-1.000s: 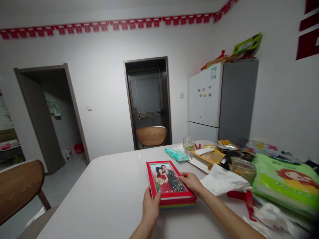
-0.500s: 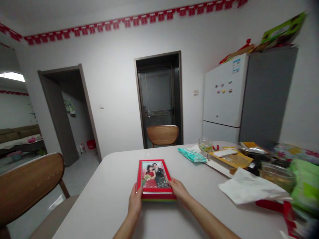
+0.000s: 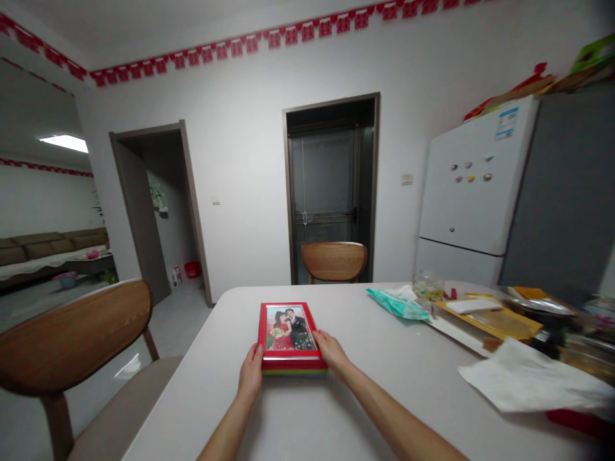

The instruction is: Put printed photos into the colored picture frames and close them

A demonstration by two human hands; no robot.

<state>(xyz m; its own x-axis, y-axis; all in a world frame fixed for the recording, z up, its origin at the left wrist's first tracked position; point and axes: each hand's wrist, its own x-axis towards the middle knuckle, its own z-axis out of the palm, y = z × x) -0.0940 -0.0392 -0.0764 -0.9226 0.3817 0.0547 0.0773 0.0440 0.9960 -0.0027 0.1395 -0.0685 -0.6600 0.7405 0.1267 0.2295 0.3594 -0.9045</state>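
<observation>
A red picture frame (image 3: pixel 291 363) with a silver inner edge lies face up over the white table (image 3: pixel 384 390). Behind its glass is a photo (image 3: pixel 288 328) of two people, one in red with a bouquet, one in a dark suit. Below the red border a thin green and yellow layer shows; whether it belongs to the frame I cannot tell. My left hand (image 3: pixel 251 371) grips the frame's near left side, thumb on top. On the opposite side, my right hand (image 3: pixel 331 351) holds the right edge. The fingers underneath are hidden.
To the right lie a teal packet (image 3: pixel 398 304), a glass jar (image 3: pixel 428 287), a yellow envelope (image 3: pixel 494 318) and a crumpled white paper (image 3: pixel 531 378). One wooden chair (image 3: pixel 334 259) stands across the table, another chair (image 3: pixel 81 336) at the left. A fridge (image 3: pixel 473 186) stands behind, right.
My view has turned left, so the room and table things sit farther right. Held in both hands, the picture frame has shifted left over the table and a little away from me.
</observation>
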